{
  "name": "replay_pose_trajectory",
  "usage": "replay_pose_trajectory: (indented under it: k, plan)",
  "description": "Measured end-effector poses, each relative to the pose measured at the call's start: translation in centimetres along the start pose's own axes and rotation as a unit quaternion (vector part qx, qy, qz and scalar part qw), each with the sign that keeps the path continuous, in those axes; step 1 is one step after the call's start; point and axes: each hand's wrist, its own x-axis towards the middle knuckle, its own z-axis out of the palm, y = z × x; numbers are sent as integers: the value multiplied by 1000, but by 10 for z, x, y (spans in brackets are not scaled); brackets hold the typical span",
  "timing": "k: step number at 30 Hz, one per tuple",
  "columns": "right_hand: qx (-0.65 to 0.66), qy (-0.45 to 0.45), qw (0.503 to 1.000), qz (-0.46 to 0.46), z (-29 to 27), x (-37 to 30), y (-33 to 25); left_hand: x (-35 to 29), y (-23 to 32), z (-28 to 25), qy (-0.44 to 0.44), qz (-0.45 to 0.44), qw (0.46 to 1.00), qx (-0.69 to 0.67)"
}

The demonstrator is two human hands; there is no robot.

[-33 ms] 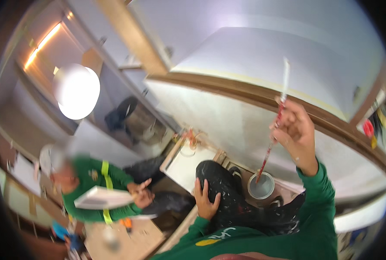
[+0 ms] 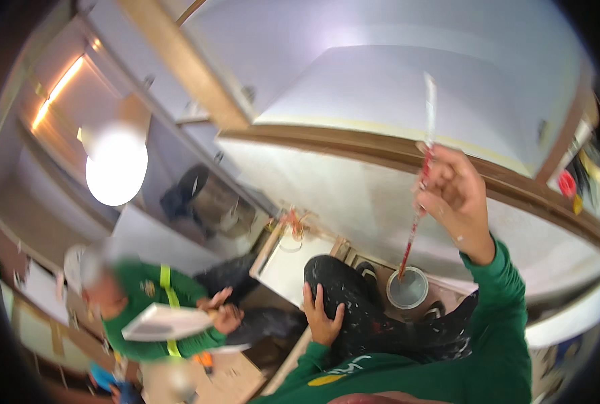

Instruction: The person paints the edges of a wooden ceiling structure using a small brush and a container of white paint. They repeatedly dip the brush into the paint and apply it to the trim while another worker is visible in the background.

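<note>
My right hand (image 2: 456, 192) is closed round the red handle of a long, thin brush (image 2: 426, 161). Its white end points up in front of the pale panel, and the handle's tail slants down toward the bucket. Whether the white tip touches the panel, I cannot tell. A pale bucket (image 2: 408, 288) with greyish contents stands on the floor between my feet. My left hand (image 2: 323, 315) lies on my knee in paint-spotted dark trousers (image 2: 340, 283), fingers spread, holding nothing.
A brown wooden edge (image 2: 354, 149) runs below the panel, above a whitish lower wall (image 2: 327, 175). At left, a co-worker in a green shirt (image 2: 145, 279) holds a white flat piece (image 2: 169, 323). A white board (image 2: 290, 266) and a wooden tabletop (image 2: 236, 377) lie nearby.
The view has shifted slightly. My right hand still grips the brush, and my left stays on the knee. The co-worker's hands have changed pose a little.
</note>
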Motion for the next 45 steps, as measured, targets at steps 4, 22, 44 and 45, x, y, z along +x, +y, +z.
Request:
replay_pose_trajectory:
  k: [4,22,44,45]
  plan:
    - [-20,-14,994,-102,-12,57,-48,60,11,-12,-2,-24,999,-46]
    - [-501,108,808,-289,-37,210,-72,160,-8,24,-29,40,999,-22]
    - [-464,168,824,-277,-27,252,-60,158,-3,25,-27,40,999,-8]
    - [-458,165,825,-288,-25,253,-59,158,-3,25,-26,44,999,-7]
